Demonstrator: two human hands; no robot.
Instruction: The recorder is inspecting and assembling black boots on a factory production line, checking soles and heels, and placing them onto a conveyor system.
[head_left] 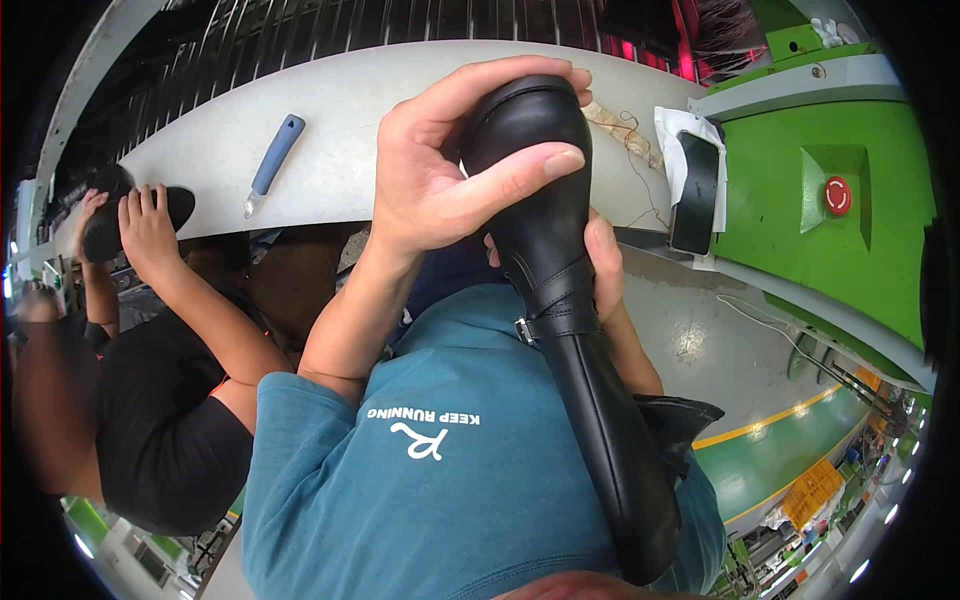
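A black leather boot (549, 220) with a buckled ankle strap (565, 318) is held up in front of my chest, its rounded toe pointing away from me. My left hand (430, 170) is wrapped round the toe end, with the thumb across the upper and the fingertips over the far edge. Behind the ankle, my right hand (606, 265) grips the boot from the right; most of its fingers are hidden. The long lower part of the boot runs down toward me. Beside it juts a black leather flap (680, 420).
On the white work surface (340, 130) lies a blue-handled tool (277, 155). A phone (694, 190) rests by a green machine with a red stop button (838, 196). Metal bars line the far side. To the left, a co-worker's hands (148, 225) hold a dark sole-shaped piece.
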